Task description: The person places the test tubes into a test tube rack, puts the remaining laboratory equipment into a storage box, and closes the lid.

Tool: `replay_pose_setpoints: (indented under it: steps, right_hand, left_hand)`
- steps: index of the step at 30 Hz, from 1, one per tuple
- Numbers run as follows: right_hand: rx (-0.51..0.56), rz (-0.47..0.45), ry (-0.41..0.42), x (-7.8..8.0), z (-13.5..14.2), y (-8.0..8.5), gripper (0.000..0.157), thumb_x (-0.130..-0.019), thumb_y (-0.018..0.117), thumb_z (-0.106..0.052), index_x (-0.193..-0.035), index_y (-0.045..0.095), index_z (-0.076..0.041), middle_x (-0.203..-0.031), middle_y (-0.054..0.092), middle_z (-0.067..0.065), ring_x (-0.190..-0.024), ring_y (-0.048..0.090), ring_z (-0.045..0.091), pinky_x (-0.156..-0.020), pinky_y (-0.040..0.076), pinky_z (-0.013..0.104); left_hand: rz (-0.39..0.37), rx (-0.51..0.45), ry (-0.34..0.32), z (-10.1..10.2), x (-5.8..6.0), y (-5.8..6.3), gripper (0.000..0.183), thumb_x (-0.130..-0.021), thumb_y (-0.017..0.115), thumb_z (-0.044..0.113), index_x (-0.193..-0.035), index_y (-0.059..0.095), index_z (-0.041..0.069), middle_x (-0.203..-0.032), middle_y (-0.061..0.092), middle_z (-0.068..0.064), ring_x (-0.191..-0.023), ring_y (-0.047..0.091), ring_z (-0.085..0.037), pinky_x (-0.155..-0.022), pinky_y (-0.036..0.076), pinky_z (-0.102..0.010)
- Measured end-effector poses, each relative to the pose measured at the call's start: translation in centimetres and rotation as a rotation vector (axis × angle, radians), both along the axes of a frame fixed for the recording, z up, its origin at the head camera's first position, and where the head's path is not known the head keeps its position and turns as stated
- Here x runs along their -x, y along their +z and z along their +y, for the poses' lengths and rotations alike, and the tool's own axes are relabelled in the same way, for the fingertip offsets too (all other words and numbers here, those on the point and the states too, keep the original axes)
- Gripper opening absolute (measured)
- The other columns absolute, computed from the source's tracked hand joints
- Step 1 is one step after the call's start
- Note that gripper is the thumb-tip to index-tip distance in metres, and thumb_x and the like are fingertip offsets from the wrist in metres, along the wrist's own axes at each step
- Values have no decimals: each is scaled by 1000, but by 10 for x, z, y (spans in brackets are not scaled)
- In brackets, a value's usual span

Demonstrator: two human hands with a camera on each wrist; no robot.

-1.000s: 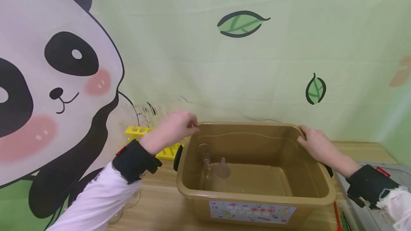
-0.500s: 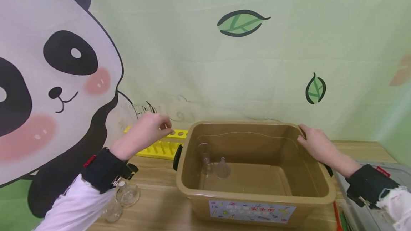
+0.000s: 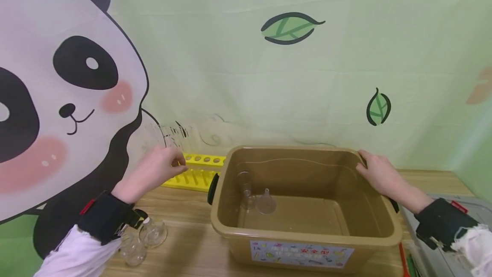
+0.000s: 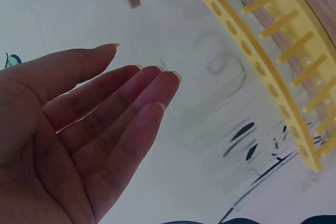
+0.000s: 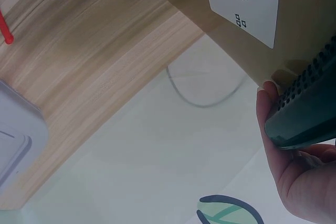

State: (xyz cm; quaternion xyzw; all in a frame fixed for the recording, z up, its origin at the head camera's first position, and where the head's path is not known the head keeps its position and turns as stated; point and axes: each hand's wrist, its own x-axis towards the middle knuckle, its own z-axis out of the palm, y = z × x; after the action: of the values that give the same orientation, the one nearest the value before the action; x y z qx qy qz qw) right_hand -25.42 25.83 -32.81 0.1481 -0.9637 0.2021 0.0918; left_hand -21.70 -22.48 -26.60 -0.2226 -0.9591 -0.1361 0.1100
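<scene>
A tan plastic storage bin (image 3: 307, 237) stands on the table with black side handles. My right hand (image 3: 378, 175) grips its right rim near the back corner; in the right wrist view that hand (image 5: 302, 174) lies against the dark handle (image 5: 307, 108). My left hand (image 3: 151, 170) hovers left of the bin, in front of a yellow test tube rack (image 3: 192, 179). Its fingers are loosely bent around nothing, as the left wrist view of the hand (image 4: 105, 129) shows. Inside the bin, a clear funnel (image 3: 266, 204) lies beside clear ware (image 3: 246, 183) at the left end.
Two clear round flasks (image 3: 153, 233) lie on the table under my left forearm. A grey lid-like piece (image 3: 442, 202) is at the right, with a red stick (image 3: 404, 260) by the bin. A printed curtain (image 3: 238, 76) hangs close behind.
My left hand has let go of the bin's left rim and moved left and down, uncovering more of the rack and the flasks. The right hand and bin have stayed put.
</scene>
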Motion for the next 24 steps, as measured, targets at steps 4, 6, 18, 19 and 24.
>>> replay_pose_setpoints:
  steps: [4,6,18,19,24]
  right_hand:
    - [0,8,2,-1,0,0,33,-87,43,-3,-113,43,17,-80,56,20,-61,49,21,-52,45,36]
    - [0,11,2,-1,0,-1,34,-87,43,-3,-113,42,18,-81,56,21,-61,50,21,-52,46,36]
    - [-4,38,17,1,-1,-1,32,-86,43,-4,-110,44,16,-79,56,19,-60,50,22,-53,45,38]
    - [-3,38,19,1,-1,-1,32,-86,43,-4,-111,44,17,-79,56,19,-60,50,22,-53,45,38]
    - [5,22,12,-1,0,0,34,-86,43,-3,-113,43,18,-80,55,19,-61,49,22,-53,45,36]
  left_hand:
    - [-27,3,15,-8,-2,-5,6,-78,67,8,-79,68,3,-69,59,0,-60,51,-15,-57,45,-33]
    - [-47,7,29,-12,-3,-8,6,-78,67,9,-78,68,4,-69,58,1,-59,50,-14,-55,44,-32]
    - [-152,-28,66,-37,-7,-36,5,-77,65,9,-73,65,6,-60,52,3,-49,46,-11,-46,40,-27]
    - [-164,-30,65,-39,-8,-39,5,-77,65,9,-73,65,6,-59,52,3,-49,47,-11,-46,40,-28]
    - [-205,-51,72,-46,-10,-50,5,-77,66,9,-72,65,7,-60,53,3,-48,49,-11,-48,42,-28]
